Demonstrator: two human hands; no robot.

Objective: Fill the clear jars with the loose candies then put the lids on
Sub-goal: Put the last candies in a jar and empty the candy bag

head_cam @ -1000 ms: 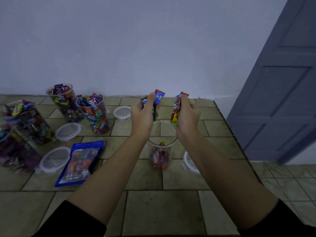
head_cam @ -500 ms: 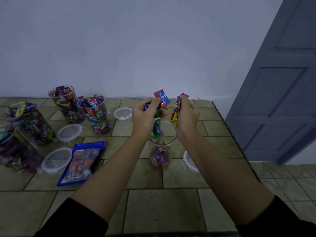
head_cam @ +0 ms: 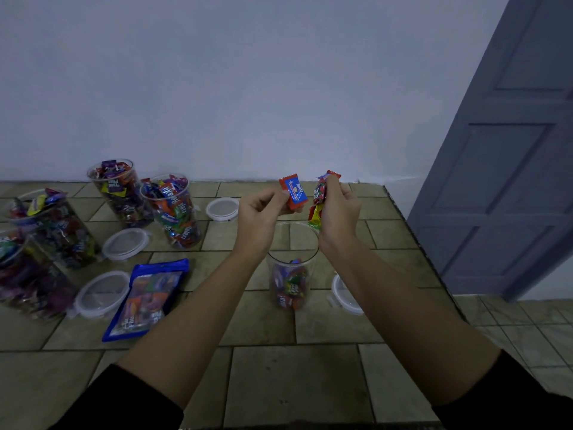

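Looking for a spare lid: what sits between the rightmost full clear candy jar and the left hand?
A round clear plastic lid lies there, seen in the head view.

L hand & R hand pinch candies over jar (part-filled).

Dark, probably black sleeves end near elbows; forearms bare.

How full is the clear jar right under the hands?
Mostly empty: candies fill only the lower part of the jar, its clear wall above them is bare, and no lid sits on its rim.
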